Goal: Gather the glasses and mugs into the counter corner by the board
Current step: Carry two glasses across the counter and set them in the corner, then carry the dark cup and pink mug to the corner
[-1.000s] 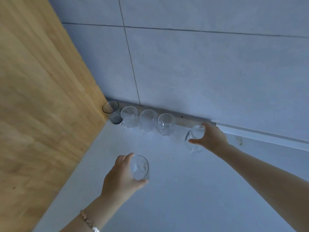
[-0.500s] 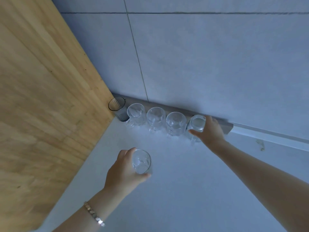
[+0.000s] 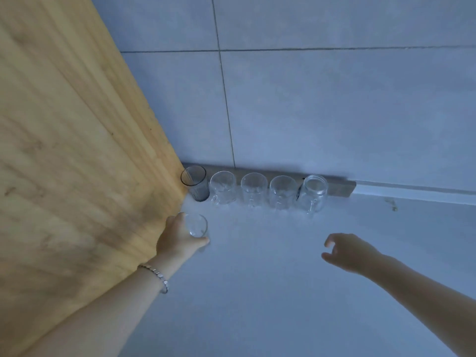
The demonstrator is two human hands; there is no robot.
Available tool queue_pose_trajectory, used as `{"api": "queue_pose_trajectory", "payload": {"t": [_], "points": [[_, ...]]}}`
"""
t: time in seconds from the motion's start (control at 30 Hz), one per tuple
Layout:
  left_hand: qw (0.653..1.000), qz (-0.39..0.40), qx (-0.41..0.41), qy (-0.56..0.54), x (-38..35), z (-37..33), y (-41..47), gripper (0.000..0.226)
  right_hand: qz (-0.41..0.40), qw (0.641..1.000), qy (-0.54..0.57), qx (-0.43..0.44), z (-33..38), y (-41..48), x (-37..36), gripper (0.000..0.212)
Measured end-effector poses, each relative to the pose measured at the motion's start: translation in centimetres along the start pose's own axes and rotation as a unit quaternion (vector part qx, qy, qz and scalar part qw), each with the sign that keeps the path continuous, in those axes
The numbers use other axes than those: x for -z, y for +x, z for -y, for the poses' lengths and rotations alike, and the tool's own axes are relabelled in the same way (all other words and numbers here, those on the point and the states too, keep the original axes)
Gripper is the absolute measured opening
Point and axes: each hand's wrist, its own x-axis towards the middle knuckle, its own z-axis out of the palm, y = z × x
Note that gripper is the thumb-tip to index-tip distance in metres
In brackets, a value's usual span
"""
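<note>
**One head-worn view, looking down into the corner**

A single wide-angle camera looks forward and steeply down from above the counter (image 3: pixel 283 292). It faces the tiled wall (image 3: pixel 334 112), with the wooden board (image 3: pixel 64 150) filling the left side. Both forearms enter from the bottom edge, close to the lens. Straight lines bend towards the frame's edges.
</note>
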Motion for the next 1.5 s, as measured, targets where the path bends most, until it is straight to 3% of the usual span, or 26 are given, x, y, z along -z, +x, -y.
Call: {"api": "queue_pose_trajectory", "payload": {"t": [0.07, 0.17, 0.2, 0.33, 0.6, 0.73, 0.83, 0.9, 1.0, 1.1, 1.23, 1.37, 1.5], "points": [[1.000, -0.009, -0.010, -0.012, 1.0, 1.0, 2.5, 0.065, -0.010, 1.000, 0.012, -0.014, 1.1, -1.4, -0.7, 0.033], [0.998, -0.018, -0.059, -0.003, 1.4, 2.3, 5.7, 0.030, -0.023, 0.999, 0.031, -0.033, 2.7, -3.3, -1.8, 0.031], [0.998, -0.019, -0.064, 0.003, 1.2, 2.7, 6.6, 0.029, -0.026, 0.998, 0.038, -0.039, 3.2, -3.9, -2.2, 0.031], [0.998, -0.017, -0.056, 0.015, -1.4, 5.0, 9.7, 0.057, -0.030, 0.996, 0.058, -0.055, 4.7, -5.5, -3.5, 0.031], [0.995, -0.037, -0.089, 0.032, -1.5, 3.9, 7.8, 0.068, -0.035, 0.994, 0.070, -0.079, 6.3, -6.9, -4.7, 0.030], [0.981, -0.047, -0.103, 0.157, -1.0, 3.4, 5.5, 0.092, -0.015, 0.994, 0.069, -0.088, 6.3, -7.4, -5.0, 0.031], [0.945, -0.030, -0.197, 0.258, -0.9, 1.6, 2.8, 0.083, 0.000, 0.994, 0.056, -0.099, 5.5, -8.1, -4.8, 0.034], [0.920, 0.033, -0.265, 0.286, -1.6, -0.6, 0.8, 0.062, 0.013, 0.993, 0.045, -0.108, 4.4, -8.9, -4.7, 0.037], [0.899, 0.180, -0.288, 0.278, -3.6, -5.1, -3.1, 0.022, 0.033, 0.990, 0.055, -0.127, 1.7, -10.9, -4.4, 0.040], [0.875, 0.258, -0.305, 0.273, -7.0, -10.1, -8.1, 0.022, 0.048, 0.983, 0.083, -0.158, -2.5, -14.3, -4.3, 0.041], [0.834, 0.296, -0.378, 0.272, -12.2, -17.4, -16.3, 0.037, 0.041, 0.971, 0.121, -0.205, -10.4, -20.1, -4.6, 0.043], [0.772, 0.322, -0.468, 0.287, -18.0, -24.5, -26.3, 0.035, 0.048, 0.958, 0.130, -0.251, -20.6, -27.5, -5.6, 0.045], [0.733, 0.326, -0.524, 0.287, -24.2, -30.5, -36.8, 0.023, 0.051, 0.940, 0.151, -0.301, -31.5, -36.1, -6.7, 0.047]]}}
